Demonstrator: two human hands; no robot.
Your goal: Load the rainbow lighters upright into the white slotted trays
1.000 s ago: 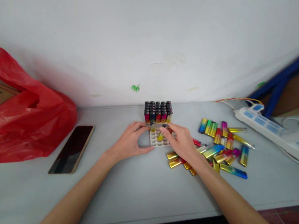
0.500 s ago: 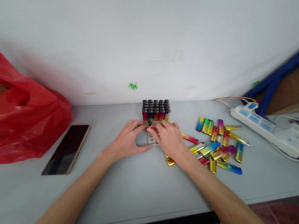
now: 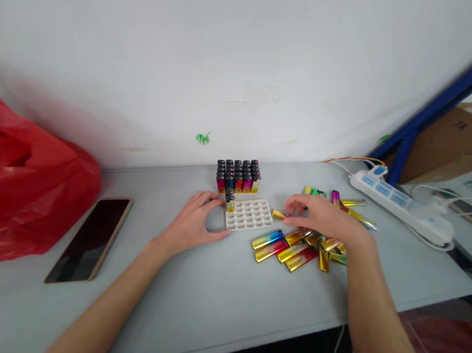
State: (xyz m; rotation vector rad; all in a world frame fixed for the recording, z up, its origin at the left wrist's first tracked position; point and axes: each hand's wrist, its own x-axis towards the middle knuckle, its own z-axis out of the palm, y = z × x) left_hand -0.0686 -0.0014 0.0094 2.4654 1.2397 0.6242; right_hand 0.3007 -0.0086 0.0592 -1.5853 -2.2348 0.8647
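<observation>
A white tray [image 3: 250, 223] with rows of slots lies on the table; one yellow lighter [image 3: 230, 206] with a black top stands in its back left corner. My left hand [image 3: 191, 222] grips the tray's left end, its thumb at the near corner and fingertips at the far one. Right of the tray, my right hand [image 3: 322, 214] pinches a yellow-and-red lighter [image 3: 279, 214]. Under and around that hand lies a loose pile of shiny coloured lighters [image 3: 290, 251]. Behind the tray, several lighters [image 3: 238, 177] with black tops stand upright in tight rows.
A phone [image 3: 90, 239] lies at left, beside a red plastic bag [image 3: 40, 183]. On the right are a white power strip [image 3: 401, 209] with cables, a blue frame [image 3: 428, 117] and a cardboard box [image 3: 450, 147]. The wall rises behind the table.
My right hand has moved right, away from the tray to the loose lighters, and has taken hold of one. My left hand stays at the tray. The view has shifted slightly.
</observation>
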